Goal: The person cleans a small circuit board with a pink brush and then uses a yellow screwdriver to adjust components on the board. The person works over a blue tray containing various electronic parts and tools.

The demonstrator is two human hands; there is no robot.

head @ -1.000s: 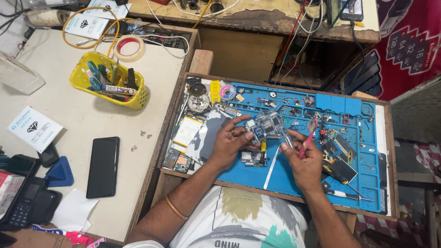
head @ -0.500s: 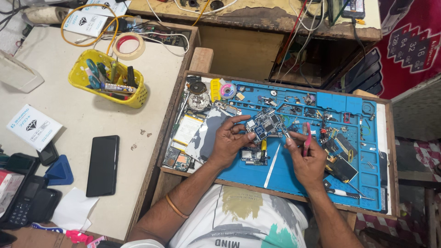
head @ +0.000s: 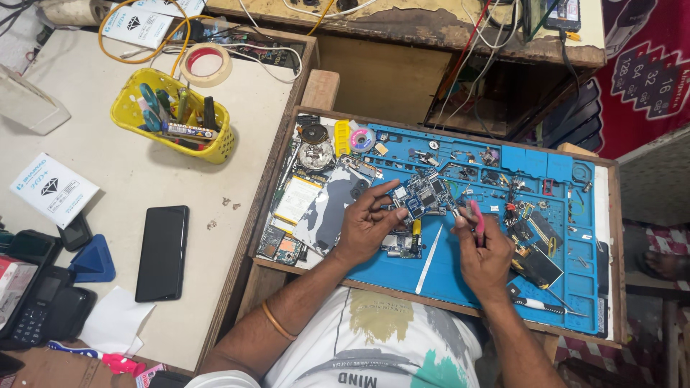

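Two hands work over a blue mat (head: 460, 280) that lies in a shallow wooden tray (head: 284, 188), and every place here is told from that mat. The left hand (head: 366, 226) rests on the mat's left half, its fingers closed narrowly around the near edge of a small circuit board (head: 422, 195), which it holds lifted just above the middle of the mat. The right hand (head: 485, 251) sits just right of the board, curled shut around a pink-handled tool (head: 476, 215) whose metal tip touches the board's right edge. A white plastic strip (head: 430, 250) lies on the mat between the two hands, and a second small board (head: 402, 244) lies on the mat just under the left hand's fingers. A grey phone back cover (head: 332, 205) lies at the mat's left edge, partly beneath the left wrist. Loose screws and small parts are scattered over the mat's far and right sections. Well left of the mat, on the pale table (head: 129, 172), stand a yellow basket (head: 172, 126) of tools, a roll of tape (head: 206, 63) and a black phone (head: 162, 251) lying flat.
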